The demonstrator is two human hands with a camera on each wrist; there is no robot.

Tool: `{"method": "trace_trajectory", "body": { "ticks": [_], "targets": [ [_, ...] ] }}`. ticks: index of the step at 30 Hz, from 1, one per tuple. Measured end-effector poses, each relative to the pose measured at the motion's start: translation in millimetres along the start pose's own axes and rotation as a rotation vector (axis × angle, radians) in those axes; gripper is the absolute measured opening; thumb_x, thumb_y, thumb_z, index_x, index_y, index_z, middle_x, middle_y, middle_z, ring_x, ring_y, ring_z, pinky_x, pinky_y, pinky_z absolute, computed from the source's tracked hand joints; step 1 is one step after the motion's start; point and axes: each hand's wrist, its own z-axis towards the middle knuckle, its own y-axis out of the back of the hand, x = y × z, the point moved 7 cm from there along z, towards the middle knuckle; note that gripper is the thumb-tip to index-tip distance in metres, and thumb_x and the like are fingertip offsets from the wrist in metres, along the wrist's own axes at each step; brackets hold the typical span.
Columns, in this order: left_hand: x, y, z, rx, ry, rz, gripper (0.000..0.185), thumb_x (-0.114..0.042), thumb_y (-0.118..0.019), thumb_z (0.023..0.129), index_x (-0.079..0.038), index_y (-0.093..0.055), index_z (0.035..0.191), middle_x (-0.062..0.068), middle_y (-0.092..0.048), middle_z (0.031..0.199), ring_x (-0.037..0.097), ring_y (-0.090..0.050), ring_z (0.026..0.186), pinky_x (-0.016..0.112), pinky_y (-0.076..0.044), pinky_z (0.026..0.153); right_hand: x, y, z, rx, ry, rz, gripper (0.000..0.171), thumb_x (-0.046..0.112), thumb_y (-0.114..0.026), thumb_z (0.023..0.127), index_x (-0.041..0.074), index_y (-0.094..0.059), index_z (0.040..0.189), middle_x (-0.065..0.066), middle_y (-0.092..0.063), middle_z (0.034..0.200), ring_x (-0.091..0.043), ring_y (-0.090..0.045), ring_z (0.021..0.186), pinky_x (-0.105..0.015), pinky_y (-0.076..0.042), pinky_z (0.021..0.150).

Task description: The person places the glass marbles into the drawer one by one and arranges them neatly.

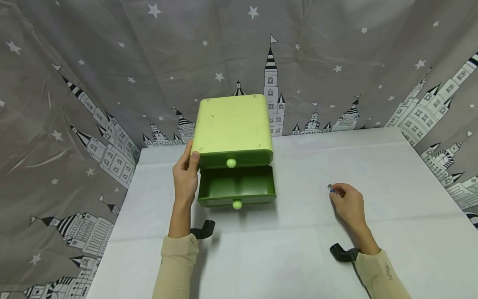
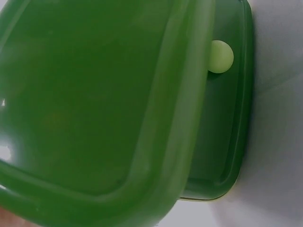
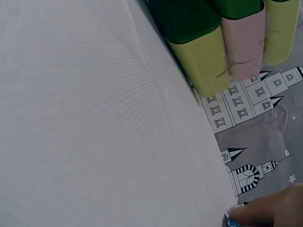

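A small drawer cabinet (image 1: 233,122) with a pale yellow-green top stands toward the back of the table. Below its top drawer (image 1: 209,160), a dark green drawer (image 1: 216,202) is pulled out, and its visible inside looks bare. My left hand (image 1: 185,178) holds the cabinet's left side, thumb at the front corner. Well right of the cabinet, my right hand (image 1: 348,203) pinches a small shiny clear-and-blue object (image 1: 330,187) between thumb and fingertips, just at or over the white cloth. Its exact kind is too small to tell.
White cloth (image 1: 298,245) covers the table. A grey curtain (image 1: 321,54) printed with castles and stars hangs behind and along both sides. In the right wrist view the cabinet's side shows yellow and pink tiers (image 3: 244,47). Black wrist mounts (image 1: 203,229) stick out by both sleeves.
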Motion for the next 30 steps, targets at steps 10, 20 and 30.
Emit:
{"method": "trace_trajectory", "body": {
  "ticks": [10,20,30],
  "targets": [
    [-14.3,-4.3,-3.4,0.017,0.022,-0.009,0.047,-0.011,-0.051,0.104,-0.003,-0.041,0.149,0.007,-0.039,0.154,0.021,-0.04,0.139,0.035,-0.038,0.109,-1,-1,0,-0.001,-0.005,-0.004,0.017,-0.009,-0.065,0.084,-0.013,-0.068,0.1,-0.026,-0.067,0.091,-0.037,-0.063,0.08,-0.044,-0.048,0.069],
    [-24.4,-4.9,-5.5,0.015,0.032,0.03,0.046,-0.011,-0.05,0.105,-0.004,-0.04,0.149,0.011,-0.037,0.155,0.021,-0.041,0.138,0.036,-0.039,0.109,1,-2,0,-0.005,-0.005,-0.005,0.017,-0.009,-0.066,0.084,-0.013,-0.068,0.101,-0.024,-0.068,0.089,-0.035,-0.063,0.079,-0.041,-0.048,0.068],
    [-0.1,1.4,-0.6,0.016,0.006,0.005,0.047,-0.018,-0.052,0.104,-0.01,-0.043,0.149,0.003,-0.04,0.154,0.017,-0.041,0.138,0.034,-0.038,0.109,1,0,-1,0.004,-0.028,-0.003,0.016,-0.009,-0.067,0.084,-0.012,-0.069,0.099,-0.023,-0.068,0.088,-0.034,-0.062,0.079,-0.034,-0.046,0.066]
  ]
}}
